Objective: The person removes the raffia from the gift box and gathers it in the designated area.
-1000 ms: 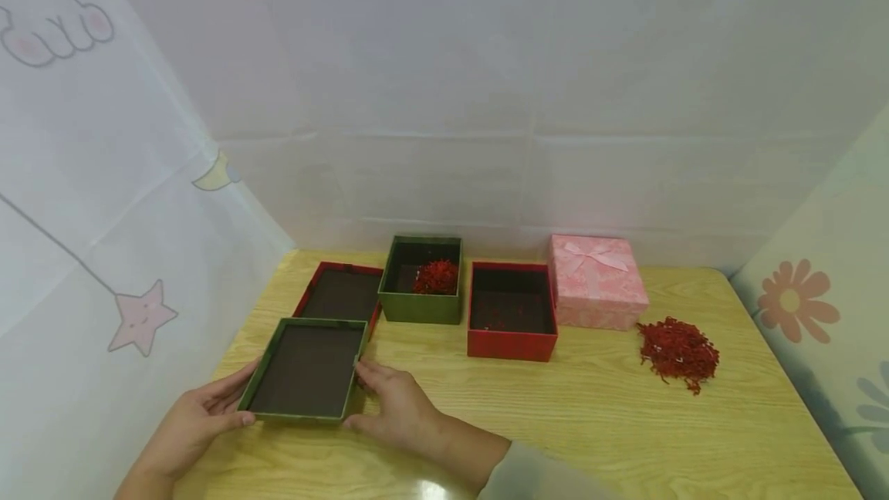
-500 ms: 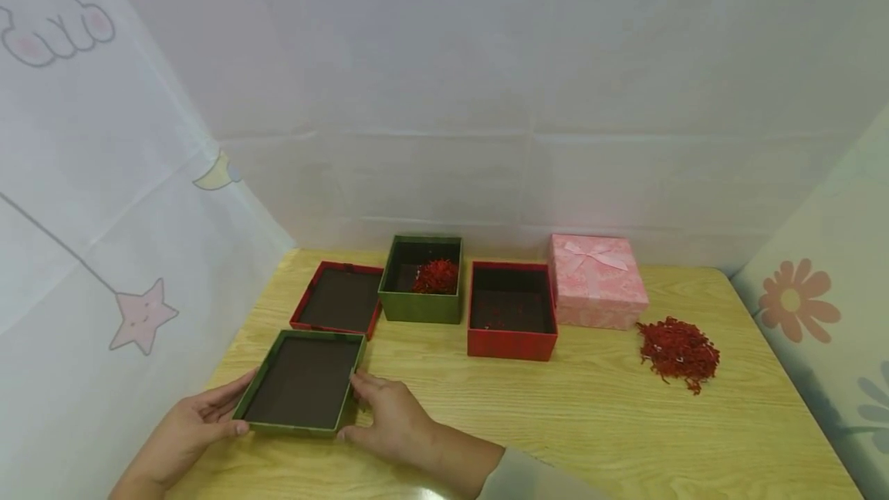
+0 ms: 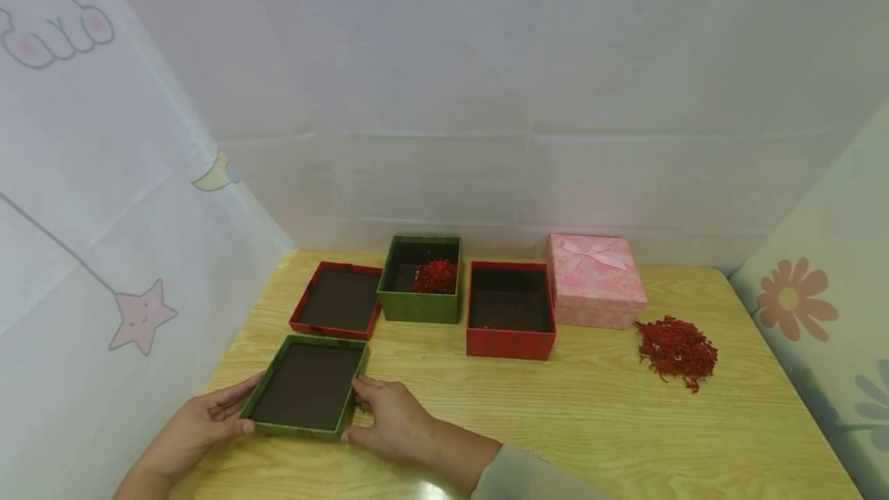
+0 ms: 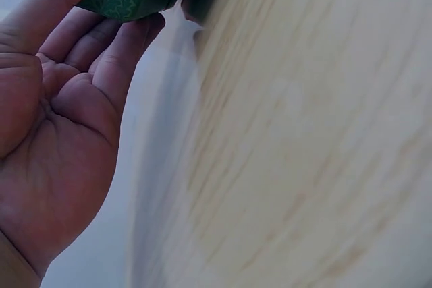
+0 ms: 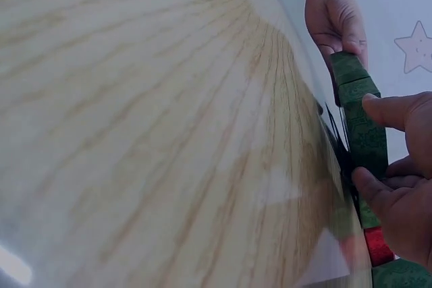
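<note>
A green box lid (image 3: 303,386) lies with its dark inside facing up, near the front left of the table. The left hand (image 3: 197,429) grips its left near corner, with the thumb at the near edge. On the opposite side, the right hand (image 3: 394,421) holds the right edge between thumb and fingers. The right wrist view shows the patterned green side of the lid (image 5: 364,126) low over the tabletop; whether it touches the wood, I cannot tell. Just behind it is an upturned red lid (image 3: 338,299). Some fingertips are hidden beneath the green lid.
Behind stand an uncovered green box (image 3: 420,307) with red paper shreds (image 3: 436,276) inside, and an uncovered red box (image 3: 510,344) with a few scraps. A pink box (image 3: 599,284) with a bow stands right of them. A shred pile (image 3: 677,352) lies farther right.
Both hands have brought the green lid lower and nearer the front edge, then slightly right. The red lid behind, partly covered before, now shows fully.
</note>
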The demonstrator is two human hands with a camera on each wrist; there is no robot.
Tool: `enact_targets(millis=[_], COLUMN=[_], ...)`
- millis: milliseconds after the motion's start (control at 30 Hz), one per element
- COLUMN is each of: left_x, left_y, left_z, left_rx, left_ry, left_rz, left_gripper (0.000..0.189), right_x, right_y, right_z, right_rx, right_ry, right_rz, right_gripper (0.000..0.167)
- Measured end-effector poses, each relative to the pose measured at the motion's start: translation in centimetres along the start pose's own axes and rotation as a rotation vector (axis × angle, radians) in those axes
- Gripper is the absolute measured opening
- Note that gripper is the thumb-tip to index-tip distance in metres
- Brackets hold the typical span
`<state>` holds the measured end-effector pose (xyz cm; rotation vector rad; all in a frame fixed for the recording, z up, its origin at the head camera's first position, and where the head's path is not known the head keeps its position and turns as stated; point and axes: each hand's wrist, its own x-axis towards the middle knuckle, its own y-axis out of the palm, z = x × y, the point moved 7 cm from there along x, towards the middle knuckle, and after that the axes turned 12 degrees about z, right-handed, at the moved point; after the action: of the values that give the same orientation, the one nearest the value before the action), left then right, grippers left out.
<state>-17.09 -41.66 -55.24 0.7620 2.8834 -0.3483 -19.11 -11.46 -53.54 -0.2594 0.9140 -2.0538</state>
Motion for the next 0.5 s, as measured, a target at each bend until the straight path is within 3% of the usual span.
enact_targets(millis=[233,500], left_x=[0.4,0.5], left_y=[-0.3,-0.2], left_z=[1.2,1.5], left_rx=[-0.038,-0.098], left_ry=[-0.015,-0.059], left_rz=[0.003,0.01], left_gripper=[0.07,0.077], right_x=[0.3,0.5], right_y=[0.1,0.2], right_z=[-0.3,-1.0], right_rx=[0.045,0.06], right_ry=[-0.005,-0.003], right_rz=[0.021,0.046], right_gripper=[0.083,0.083])
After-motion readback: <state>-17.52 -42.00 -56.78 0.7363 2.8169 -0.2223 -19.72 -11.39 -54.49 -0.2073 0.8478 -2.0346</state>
